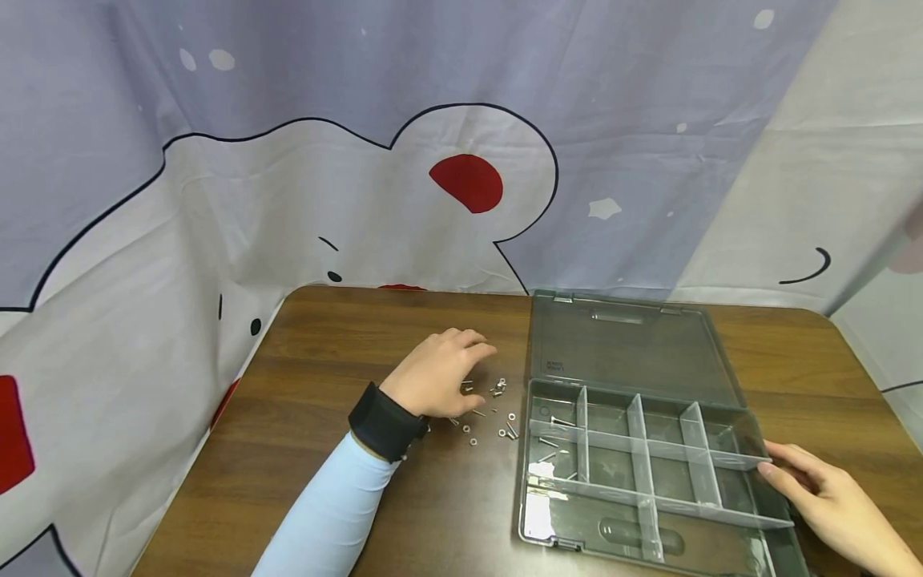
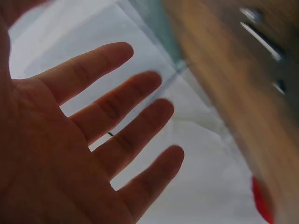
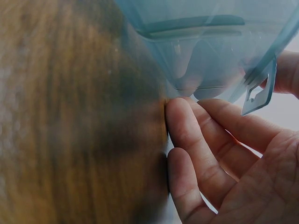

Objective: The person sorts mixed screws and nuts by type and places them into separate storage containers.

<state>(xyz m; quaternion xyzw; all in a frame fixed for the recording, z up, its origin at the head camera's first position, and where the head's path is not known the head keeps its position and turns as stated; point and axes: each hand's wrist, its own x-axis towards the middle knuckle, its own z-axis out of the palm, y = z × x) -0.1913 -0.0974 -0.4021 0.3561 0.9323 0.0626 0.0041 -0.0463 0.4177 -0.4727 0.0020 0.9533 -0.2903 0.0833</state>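
Note:
A smoky clear compartment box [image 1: 685,505] lies on the table with its lid folded back. My right hand [image 1: 822,489] grips its right edge; in the right wrist view the fingers [image 3: 184,123] are at the box's underside, with the thumb across the wall. Over the loose hardware to the left is my left hand [image 1: 436,377], palm down. The left wrist view shows its fingers [image 2: 140,135] spread, holding nothing. Small silvery screws [image 1: 512,430] and nuts [image 1: 466,429] lie scattered beside and partly under that hand. Several screws [image 1: 548,442] rest in the box's left compartments.
The raised lid [image 1: 627,344] extends toward the table's far edge. Thin clear dividers [image 1: 638,441] split the box into compartments. Beyond the wooden table [image 1: 317,336] hangs a printed curtain [image 1: 288,200], close along the back and left edges.

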